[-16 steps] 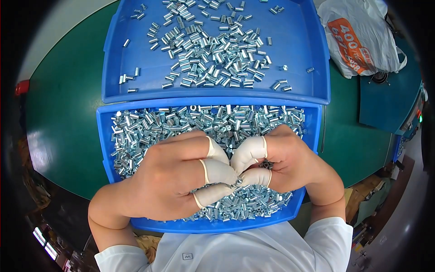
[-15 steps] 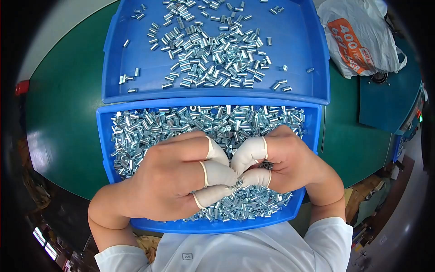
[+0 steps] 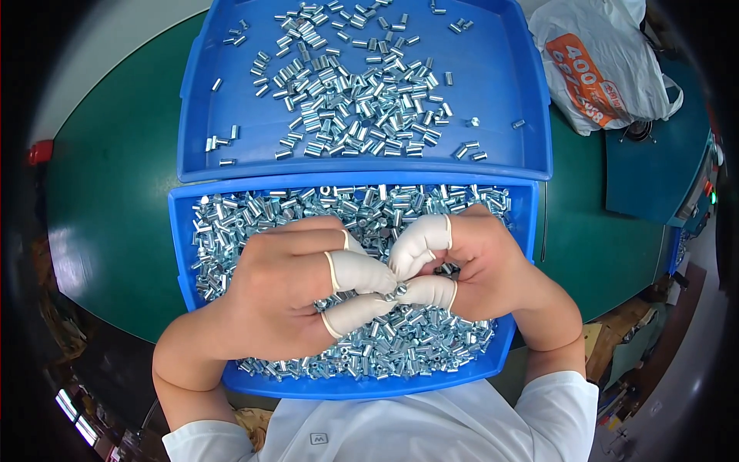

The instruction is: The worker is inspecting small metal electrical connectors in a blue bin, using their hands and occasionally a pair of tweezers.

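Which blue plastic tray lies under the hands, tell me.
The nearer blue rectangular plastic tray: the left hand and right hand are above its silvery metal cylinders; neither is above the farther blue plastic tray.

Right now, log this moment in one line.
left hand: pinching small metal pieces; right hand: at same pieces; near blue tray: densely filled; far blue tray: sparser

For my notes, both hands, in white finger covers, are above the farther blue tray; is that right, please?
Not the farther blue tray: the head view shows the left hand and right hand, with white finger covers, above the nearer tray.
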`<state>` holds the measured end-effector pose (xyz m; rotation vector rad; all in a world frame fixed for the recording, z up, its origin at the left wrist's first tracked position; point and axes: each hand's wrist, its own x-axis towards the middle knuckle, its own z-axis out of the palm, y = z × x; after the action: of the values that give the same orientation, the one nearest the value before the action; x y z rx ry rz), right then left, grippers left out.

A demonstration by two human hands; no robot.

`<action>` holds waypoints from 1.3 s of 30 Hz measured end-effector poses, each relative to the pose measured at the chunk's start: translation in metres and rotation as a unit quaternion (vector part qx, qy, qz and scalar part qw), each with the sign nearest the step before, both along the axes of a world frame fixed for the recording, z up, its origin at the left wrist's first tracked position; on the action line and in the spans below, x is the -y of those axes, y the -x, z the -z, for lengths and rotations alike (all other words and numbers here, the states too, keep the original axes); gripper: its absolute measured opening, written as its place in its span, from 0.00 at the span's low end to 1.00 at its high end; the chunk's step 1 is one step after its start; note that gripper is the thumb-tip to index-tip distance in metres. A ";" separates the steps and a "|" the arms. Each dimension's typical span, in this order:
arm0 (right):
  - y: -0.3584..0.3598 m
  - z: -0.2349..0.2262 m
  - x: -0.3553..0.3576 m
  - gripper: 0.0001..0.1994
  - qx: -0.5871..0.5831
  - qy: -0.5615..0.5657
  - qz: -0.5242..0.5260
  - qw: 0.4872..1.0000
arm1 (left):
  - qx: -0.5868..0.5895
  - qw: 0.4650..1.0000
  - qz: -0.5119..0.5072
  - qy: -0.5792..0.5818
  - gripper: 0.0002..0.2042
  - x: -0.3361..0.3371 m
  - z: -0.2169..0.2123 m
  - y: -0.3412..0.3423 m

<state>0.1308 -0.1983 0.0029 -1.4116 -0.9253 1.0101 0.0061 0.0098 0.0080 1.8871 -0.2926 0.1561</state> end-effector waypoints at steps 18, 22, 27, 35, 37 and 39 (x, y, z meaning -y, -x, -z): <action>-0.003 -0.004 -0.001 0.08 -0.002 -0.021 -0.038 0.999 | 0.018 1.000 0.017 -0.001 0.13 0.001 -0.005 0.002; -0.003 -0.003 -0.001 0.08 -0.006 -0.023 -0.040 0.999 | 0.019 1.000 0.014 0.008 0.13 0.002 -0.005 0.003; -0.003 -0.004 -0.001 0.08 -0.005 -0.017 -0.038 0.999 | 0.018 1.000 0.021 0.008 0.13 0.002 -0.005 0.004; -0.003 -0.005 -0.001 0.11 -0.020 -0.010 -0.043 0.999 | 0.023 0.999 0.031 0.010 0.14 0.000 -0.005 0.003; -0.003 -0.005 -0.001 0.11 -0.016 -0.010 -0.040 0.999 | 0.026 0.999 0.027 0.014 0.14 0.001 -0.004 0.004; -0.003 -0.006 -0.002 0.11 -0.025 -0.001 -0.038 0.999 | 0.033 0.999 0.030 0.022 0.14 0.000 -0.001 0.005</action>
<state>0.1335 -0.1966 0.0090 -1.3521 -0.9498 1.0958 0.0013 0.0100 0.0094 1.8293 -0.3885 0.1829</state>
